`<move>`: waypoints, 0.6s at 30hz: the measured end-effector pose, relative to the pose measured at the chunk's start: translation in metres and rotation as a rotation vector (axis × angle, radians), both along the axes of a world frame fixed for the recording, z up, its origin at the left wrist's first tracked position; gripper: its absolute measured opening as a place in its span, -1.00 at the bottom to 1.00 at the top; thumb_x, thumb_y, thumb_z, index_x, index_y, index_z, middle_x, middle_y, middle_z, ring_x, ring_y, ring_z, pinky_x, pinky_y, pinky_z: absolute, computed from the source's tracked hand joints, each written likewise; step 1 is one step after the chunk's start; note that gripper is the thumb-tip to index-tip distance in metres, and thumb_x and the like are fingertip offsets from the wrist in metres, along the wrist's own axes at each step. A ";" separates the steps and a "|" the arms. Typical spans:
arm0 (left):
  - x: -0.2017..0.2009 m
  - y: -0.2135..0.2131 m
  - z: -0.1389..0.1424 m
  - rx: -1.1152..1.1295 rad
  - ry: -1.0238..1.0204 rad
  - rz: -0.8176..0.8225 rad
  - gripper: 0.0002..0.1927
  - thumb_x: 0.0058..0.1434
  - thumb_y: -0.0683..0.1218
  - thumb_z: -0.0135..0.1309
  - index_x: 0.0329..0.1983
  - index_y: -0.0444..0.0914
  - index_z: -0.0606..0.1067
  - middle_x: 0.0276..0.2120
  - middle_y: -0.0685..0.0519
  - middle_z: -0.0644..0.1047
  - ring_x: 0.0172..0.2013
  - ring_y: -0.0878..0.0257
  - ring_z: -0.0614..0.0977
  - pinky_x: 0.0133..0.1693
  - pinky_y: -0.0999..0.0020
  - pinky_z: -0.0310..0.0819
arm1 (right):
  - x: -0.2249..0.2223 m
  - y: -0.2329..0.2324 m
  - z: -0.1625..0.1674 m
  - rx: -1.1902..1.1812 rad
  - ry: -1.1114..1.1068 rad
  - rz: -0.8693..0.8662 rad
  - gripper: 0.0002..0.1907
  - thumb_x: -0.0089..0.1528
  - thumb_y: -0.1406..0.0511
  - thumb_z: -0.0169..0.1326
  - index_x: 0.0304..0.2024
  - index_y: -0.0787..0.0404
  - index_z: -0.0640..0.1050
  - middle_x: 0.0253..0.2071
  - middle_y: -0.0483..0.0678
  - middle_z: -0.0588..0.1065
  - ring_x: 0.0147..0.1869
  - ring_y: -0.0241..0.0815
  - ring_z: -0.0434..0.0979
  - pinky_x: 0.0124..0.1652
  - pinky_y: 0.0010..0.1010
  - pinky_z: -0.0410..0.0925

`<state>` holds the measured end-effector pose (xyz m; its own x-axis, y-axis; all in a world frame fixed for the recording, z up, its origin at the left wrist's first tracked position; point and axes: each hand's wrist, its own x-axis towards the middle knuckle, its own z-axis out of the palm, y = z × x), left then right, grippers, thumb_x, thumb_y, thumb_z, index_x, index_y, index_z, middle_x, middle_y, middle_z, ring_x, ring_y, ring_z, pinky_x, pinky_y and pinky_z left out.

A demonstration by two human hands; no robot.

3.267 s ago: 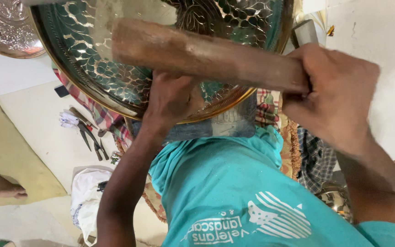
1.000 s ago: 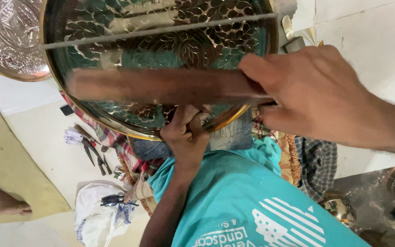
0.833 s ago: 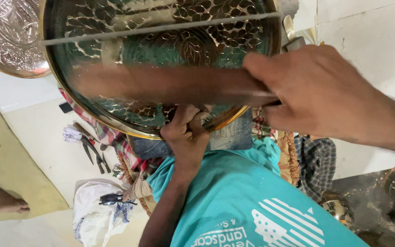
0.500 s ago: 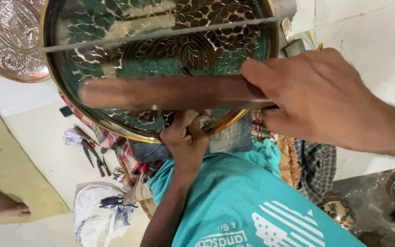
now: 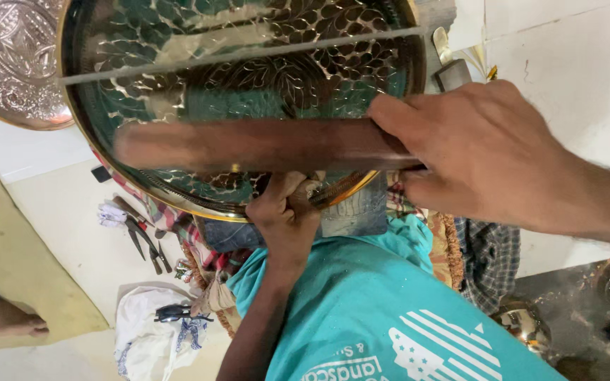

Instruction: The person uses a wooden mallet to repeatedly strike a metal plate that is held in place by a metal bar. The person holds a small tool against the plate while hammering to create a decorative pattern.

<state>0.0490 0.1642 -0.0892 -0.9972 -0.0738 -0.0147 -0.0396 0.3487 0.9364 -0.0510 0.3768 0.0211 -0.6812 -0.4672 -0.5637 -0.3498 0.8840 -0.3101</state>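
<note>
A large round brass tray (image 5: 178,42) with an engraved leaf pattern fills the top of the view. My right hand (image 5: 481,155) grips the end of a long brown wooden stick (image 5: 248,144) that lies flat across the tray's face. My left hand (image 5: 284,212) is closed at the tray's lower rim, fingers curled around something small that I cannot make out. A thin pale rod (image 5: 234,53) crosses the tray higher up. My teal shirt (image 5: 390,310) shows below.
A second embossed metal tray (image 5: 8,63) lies at the upper left. Pliers and small tools (image 5: 142,233) lie on the floor beside a white cloth (image 5: 150,339). Another person's bare foot (image 5: 15,324) is at the left edge. A metal vessel (image 5: 524,321) stands lower right.
The wooden stick has shifted slightly up and down across the tray, ending a little lower. My left hand has stayed closed at the lower rim.
</note>
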 end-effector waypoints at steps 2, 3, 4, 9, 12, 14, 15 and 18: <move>0.003 0.001 0.000 -0.001 -0.041 0.011 -0.73 0.15 -0.47 -0.05 -0.19 -0.36 0.54 -0.33 -0.04 0.63 -0.31 0.26 0.68 -0.17 0.47 0.53 | 0.002 0.001 -0.002 -0.254 -0.020 -0.202 -0.51 -0.13 0.26 0.30 -0.23 0.21 0.37 -0.57 0.06 0.46 -0.52 0.07 0.55 -0.48 -0.08 0.36; 0.004 0.001 -0.001 0.007 -0.055 0.011 -0.71 0.15 -0.47 -0.05 -0.15 -0.37 0.55 -0.33 -0.05 0.63 -0.31 0.24 0.68 -0.17 0.46 0.52 | 0.003 0.003 -0.003 -0.167 -0.018 -0.118 -0.50 -0.11 0.25 0.30 -0.21 0.20 0.37 -0.55 0.04 0.47 -0.51 0.07 0.55 -0.47 -0.09 0.36; 0.004 0.001 -0.002 0.011 -0.064 0.012 -0.69 0.15 -0.47 -0.05 -0.12 -0.37 0.56 -0.32 -0.06 0.63 -0.31 0.23 0.68 -0.18 0.45 0.52 | 0.005 0.005 -0.004 -0.085 -0.013 -0.033 -0.49 -0.08 0.23 0.31 -0.19 0.20 0.36 -0.53 0.02 0.47 -0.49 0.06 0.55 -0.47 -0.10 0.36; 0.006 0.000 -0.010 -0.038 0.045 0.017 -0.63 0.17 -0.48 -0.08 -0.05 -0.36 0.57 -0.26 -0.06 0.66 -0.22 0.26 0.74 -0.11 0.44 0.60 | 0.012 0.009 -0.010 -0.007 0.053 0.013 -0.48 -0.06 0.18 0.31 -0.14 0.18 0.39 -0.51 -0.01 0.48 -0.48 0.07 0.54 -0.49 -0.12 0.32; 0.006 0.000 -0.015 -0.018 0.065 0.013 -0.59 0.18 -0.49 -0.12 0.02 -0.37 0.54 -0.20 -0.07 0.67 -0.17 0.26 0.73 -0.05 0.42 0.60 | 0.012 0.008 -0.015 -0.171 0.080 -0.127 -0.50 -0.13 0.27 0.28 -0.16 0.20 0.42 -0.54 0.03 0.47 -0.45 0.13 0.53 -0.46 -0.06 0.30; 0.007 0.001 -0.017 0.022 0.060 0.025 -0.58 0.20 -0.49 -0.15 0.05 -0.37 0.53 -0.17 -0.08 0.67 -0.14 0.25 0.74 -0.03 0.41 0.63 | 0.011 0.008 -0.016 -0.331 0.160 -0.207 -0.50 -0.17 0.30 0.24 -0.18 0.23 0.43 -0.56 0.08 0.46 -0.45 0.21 0.51 -0.48 0.00 0.29; 0.006 0.003 -0.018 0.068 0.043 0.037 -0.58 0.22 -0.49 -0.16 0.05 -0.37 0.53 -0.16 -0.08 0.67 -0.13 0.26 0.74 -0.01 0.42 0.65 | 0.010 0.009 -0.016 -0.409 0.069 -0.302 -0.58 -0.07 0.28 0.21 -0.17 0.20 0.43 -0.56 0.02 0.45 -0.46 0.10 0.54 -0.48 -0.07 0.31; 0.007 0.004 -0.018 0.072 0.033 0.038 -0.59 0.24 -0.49 -0.15 0.04 -0.36 0.53 -0.18 -0.06 0.67 -0.15 0.28 0.73 -0.03 0.46 0.64 | 0.009 0.011 -0.013 -0.443 -0.037 -0.328 -0.65 0.08 0.22 0.21 -0.16 0.17 0.41 -0.57 -0.06 0.44 -0.48 -0.04 0.56 -0.46 -0.16 0.33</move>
